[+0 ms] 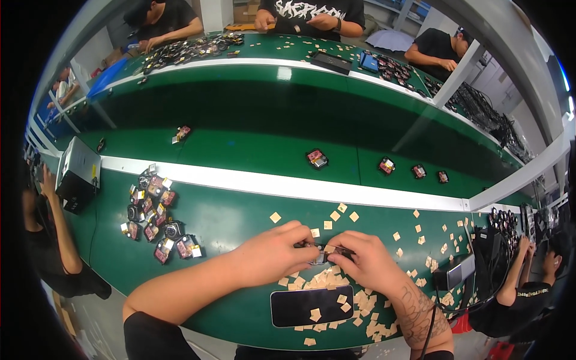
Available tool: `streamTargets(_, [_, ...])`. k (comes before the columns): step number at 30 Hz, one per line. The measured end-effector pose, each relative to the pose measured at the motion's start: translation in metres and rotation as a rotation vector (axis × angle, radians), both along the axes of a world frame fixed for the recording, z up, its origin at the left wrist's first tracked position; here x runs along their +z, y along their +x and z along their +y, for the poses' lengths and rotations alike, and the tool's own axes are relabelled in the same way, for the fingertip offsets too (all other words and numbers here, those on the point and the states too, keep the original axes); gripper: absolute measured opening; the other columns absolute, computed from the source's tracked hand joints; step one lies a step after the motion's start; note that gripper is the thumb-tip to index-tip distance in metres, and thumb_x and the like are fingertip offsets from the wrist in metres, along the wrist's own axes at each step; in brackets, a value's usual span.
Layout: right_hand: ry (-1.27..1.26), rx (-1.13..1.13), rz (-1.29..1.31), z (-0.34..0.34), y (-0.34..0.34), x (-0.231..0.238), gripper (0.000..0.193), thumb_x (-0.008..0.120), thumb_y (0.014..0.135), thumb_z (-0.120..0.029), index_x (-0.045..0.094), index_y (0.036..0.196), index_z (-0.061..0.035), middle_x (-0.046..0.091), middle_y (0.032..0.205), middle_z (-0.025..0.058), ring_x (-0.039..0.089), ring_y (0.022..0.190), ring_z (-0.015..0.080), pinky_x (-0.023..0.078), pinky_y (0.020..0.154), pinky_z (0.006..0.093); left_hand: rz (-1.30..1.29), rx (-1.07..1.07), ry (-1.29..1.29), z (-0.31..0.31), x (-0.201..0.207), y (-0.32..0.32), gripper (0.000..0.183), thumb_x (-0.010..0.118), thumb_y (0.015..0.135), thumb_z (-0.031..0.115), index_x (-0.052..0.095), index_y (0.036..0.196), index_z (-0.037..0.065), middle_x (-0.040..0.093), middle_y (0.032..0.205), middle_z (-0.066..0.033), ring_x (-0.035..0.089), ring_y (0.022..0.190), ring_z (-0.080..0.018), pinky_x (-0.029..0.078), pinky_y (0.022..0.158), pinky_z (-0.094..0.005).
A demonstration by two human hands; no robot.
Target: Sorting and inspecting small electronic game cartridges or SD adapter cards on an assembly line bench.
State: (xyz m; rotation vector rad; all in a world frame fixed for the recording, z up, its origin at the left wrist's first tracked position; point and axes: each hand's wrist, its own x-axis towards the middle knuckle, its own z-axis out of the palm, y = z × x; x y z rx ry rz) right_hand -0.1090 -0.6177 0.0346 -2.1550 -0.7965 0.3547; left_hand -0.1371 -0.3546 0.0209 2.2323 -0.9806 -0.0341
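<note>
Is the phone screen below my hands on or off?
Looks off: the phone shows a plain black face, with tan squares on it.

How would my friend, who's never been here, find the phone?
Start at the near green table, with the left hand and right hand above it. Just below the hands in the picture, among tan squares, lies the phone. It's the big, flat, dark rectangle with a pale rim; the squares are tiny and light.

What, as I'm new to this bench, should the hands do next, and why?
Perhaps press the tan square onto the small device: the left hand holds the device, and the right hand has the square close against it.
</note>
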Motion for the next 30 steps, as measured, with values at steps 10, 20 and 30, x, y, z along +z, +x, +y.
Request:
streamTargets(10, [0.007, 0.084, 0.052, -0.004, 0.004, 0.01, 0.022, 0.075, 0.096, -0.007, 0.072, 0.118, -0.0046, 0.072, 0.103, 0.0109, 0.073, 0.085, 0.0312, 0.059, 0.074, 0.0392, -0.239, 0.015, 0.114, 0.0, -0.004, -0.004, 0.02, 0.08, 0.09, 0.025, 0.071, 0.105, 0.015, 0.063, 0.109, -0.0041, 0.064, 0.104, -0.0249, 0.056, 0.083, -0.0382])
streamTargets(20, [-0.019, 0.056, -0.193, 0.016, -0.01, -0.002, 0.021, 0.076, 0.095, -0.008, 0.071, 0.115, -0.0046, 0.069, 0.101, 0.0103, 0.071, 0.083, 0.0356, 0.058, 0.071, 0.0438, -0.325, 0.017, 0.19, 0.0, -0.001, -0.004, 0.028, 0.081, 0.087, 0.028, 0.068, 0.106, 0.013, 0.063, 0.103, -0.0028, 0.064, 0.1, -0.0233, 0.053, 0.082, -0.0372])
streamTargets(30, [0.075, -0.072, -0.002, 0.018, -0.014, -0.005, 0.018, 0.077, 0.095, -0.006, 0.075, 0.112, -0.0027, 0.07, 0.099, 0.011, 0.071, 0.079, 0.0334, 0.057, 0.069, 0.0407, -0.076, 0.087, 0.004, 0.0, -0.002, -0.001, 0.043, 0.091, 0.08, 0.026, 0.065, 0.111, 0.01, 0.063, 0.102, -0.0068, 0.065, 0.097, -0.03, 0.057, 0.08, -0.0419])
